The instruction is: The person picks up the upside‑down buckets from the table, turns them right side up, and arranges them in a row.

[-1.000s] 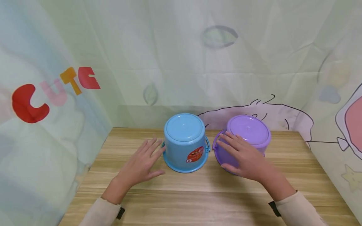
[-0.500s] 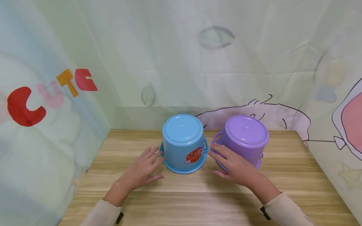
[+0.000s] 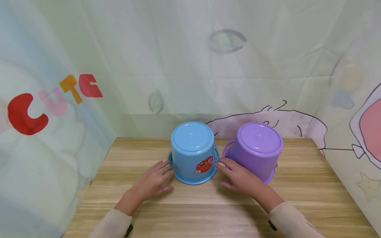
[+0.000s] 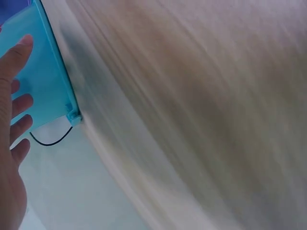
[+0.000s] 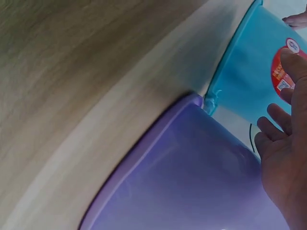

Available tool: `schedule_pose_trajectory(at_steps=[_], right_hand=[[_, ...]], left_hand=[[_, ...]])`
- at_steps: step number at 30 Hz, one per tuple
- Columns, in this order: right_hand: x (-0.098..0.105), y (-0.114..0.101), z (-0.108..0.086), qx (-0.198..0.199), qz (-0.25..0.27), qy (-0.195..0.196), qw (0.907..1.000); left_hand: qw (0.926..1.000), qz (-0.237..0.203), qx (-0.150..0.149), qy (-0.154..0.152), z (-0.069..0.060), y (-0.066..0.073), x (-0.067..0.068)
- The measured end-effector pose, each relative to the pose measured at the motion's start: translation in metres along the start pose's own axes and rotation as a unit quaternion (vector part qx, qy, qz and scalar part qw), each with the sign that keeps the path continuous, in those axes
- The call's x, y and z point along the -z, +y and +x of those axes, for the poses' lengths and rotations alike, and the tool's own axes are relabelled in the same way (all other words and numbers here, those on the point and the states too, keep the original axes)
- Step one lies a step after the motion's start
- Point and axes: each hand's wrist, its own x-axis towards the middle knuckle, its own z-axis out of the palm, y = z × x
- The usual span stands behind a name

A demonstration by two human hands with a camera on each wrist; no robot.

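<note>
A blue bucket with a red label stands upside down at the table's back, and a purple bucket, also upside down, stands to its right. My left hand is at the blue bucket's left side, fingers relaxed and spread; in the left wrist view the hand is beside the blue wall. My right hand lies between the buckets, fingertips near the blue one's right handle joint. The right wrist view has that hand in front of the blue bucket. Whether either hand touches it, I cannot tell.
The wooden table reaches toward me in front of the buckets. A printed curtain hangs close behind them and along both sides. The purple bucket's handle sticks out on its left, near the blue bucket.
My right hand has moved left, from in front of the purple bucket to the blue bucket's right side. My left hand has shifted slightly. Both buckets stay in place.
</note>
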Motion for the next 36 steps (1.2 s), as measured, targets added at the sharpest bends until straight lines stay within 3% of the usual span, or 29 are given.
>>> schedule_pose_trajectory(at_steps=[7, 17, 31, 36], right_hand=[[-0.012, 0.004, 0.004, -0.008, 0.016, -0.011, 0.9998], [-0.028, 0.006, 0.015, 0.001, 0.000, -0.017, 0.9999], [-0.039, 0.006, 0.026, 0.015, -0.022, -0.035, 0.9990], [-0.041, 0.005, 0.028, 0.016, -0.020, -0.032, 0.9991]], left_hand=[[0.9981, -0.048, 0.033, -0.018, 0.005, -0.001, -0.008], [0.9967, -0.056, 0.045, -0.037, 0.007, -0.004, -0.019], [0.9847, -0.121, 0.098, -0.078, 0.015, -0.009, -0.025], [0.9830, -0.134, 0.102, -0.073, 0.014, -0.010, -0.028]])
